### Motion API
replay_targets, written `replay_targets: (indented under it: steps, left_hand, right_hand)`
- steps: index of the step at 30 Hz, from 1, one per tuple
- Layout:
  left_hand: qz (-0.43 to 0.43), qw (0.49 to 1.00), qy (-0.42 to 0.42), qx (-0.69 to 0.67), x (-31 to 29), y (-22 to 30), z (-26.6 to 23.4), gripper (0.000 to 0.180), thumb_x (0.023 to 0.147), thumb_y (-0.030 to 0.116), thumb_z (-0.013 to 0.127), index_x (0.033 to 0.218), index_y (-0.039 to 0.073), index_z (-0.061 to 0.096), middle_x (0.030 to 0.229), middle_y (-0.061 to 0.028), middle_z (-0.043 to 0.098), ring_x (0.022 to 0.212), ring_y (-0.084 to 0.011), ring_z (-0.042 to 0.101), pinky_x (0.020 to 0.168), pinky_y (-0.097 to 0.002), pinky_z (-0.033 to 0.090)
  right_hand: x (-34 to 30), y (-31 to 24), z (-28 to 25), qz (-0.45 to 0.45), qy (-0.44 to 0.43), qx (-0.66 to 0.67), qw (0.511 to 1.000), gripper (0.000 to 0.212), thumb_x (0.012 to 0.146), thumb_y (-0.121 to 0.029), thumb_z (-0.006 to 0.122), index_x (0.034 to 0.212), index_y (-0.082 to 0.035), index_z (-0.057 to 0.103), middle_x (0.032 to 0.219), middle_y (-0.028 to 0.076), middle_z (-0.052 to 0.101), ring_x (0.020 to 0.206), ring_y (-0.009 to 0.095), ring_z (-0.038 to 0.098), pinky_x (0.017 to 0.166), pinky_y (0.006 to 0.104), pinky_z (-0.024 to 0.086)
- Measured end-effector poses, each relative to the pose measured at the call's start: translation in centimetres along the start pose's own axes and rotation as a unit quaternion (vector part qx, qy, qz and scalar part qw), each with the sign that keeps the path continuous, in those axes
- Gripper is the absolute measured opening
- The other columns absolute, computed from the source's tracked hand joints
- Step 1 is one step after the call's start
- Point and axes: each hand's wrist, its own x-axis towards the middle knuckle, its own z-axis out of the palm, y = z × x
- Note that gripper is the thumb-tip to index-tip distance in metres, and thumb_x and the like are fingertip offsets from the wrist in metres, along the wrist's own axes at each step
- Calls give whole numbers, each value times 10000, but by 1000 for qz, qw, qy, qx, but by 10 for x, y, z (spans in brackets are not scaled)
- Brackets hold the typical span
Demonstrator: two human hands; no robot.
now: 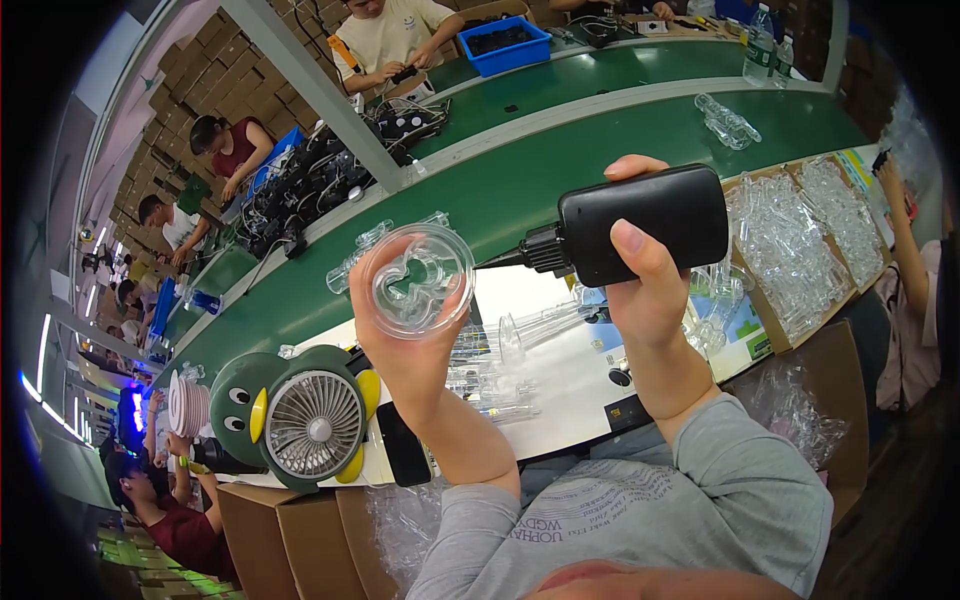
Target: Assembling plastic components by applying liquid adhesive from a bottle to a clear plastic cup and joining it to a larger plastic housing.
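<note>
My left hand [410, 350] grips a round clear plastic part [422, 281] with a moulded opening in its middle, its rim facing up toward me. In my right hand [650, 285] is a black squeeze bottle [650, 222], tipped sideways with its thin nozzle [505, 261] pointing left. The nozzle's tip meets or nearly meets the right edge of the clear part; I cannot tell whether they touch. Beneath both hands, several clear plastic pieces [510, 345] lie on a white sheet [560, 380].
A green penguin-shaped fan [305, 415] and a black phone [403, 445] are at the left. Boxes of clear parts [790, 255] stand at the right. Beyond the green conveyor [590, 130] are a blue bin [505, 46], water bottles [759, 45], tangled black devices [300, 200] and co-workers.
</note>
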Motion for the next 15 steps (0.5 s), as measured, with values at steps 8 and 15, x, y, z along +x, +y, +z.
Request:
replay_targets:
  steps: [8, 15]
  left_hand:
    - [13, 999, -18, 49, 0, 1, -3, 545, 571, -25, 752, 1050, 7, 494, 985, -70, 542, 917, -150, 524, 823, -266, 413]
    - [-1, 999, 12, 42, -2, 1, 2, 641, 535, 23, 819, 1058, 19, 447, 1046, -79, 521, 889, -142, 531, 795, -250, 425]
  right_hand:
    - [0, 0, 1, 0, -4, 5, 1000, 386, 711, -55, 647, 1060, -8, 490, 1056, 75, 517, 845, 120, 563, 753, 239, 480]
    - [1, 0, 0, 1, -6, -38, 999, 398, 705, -74, 624, 1064, 6, 473, 1035, 95, 502, 838, 154, 571, 719, 258, 505]
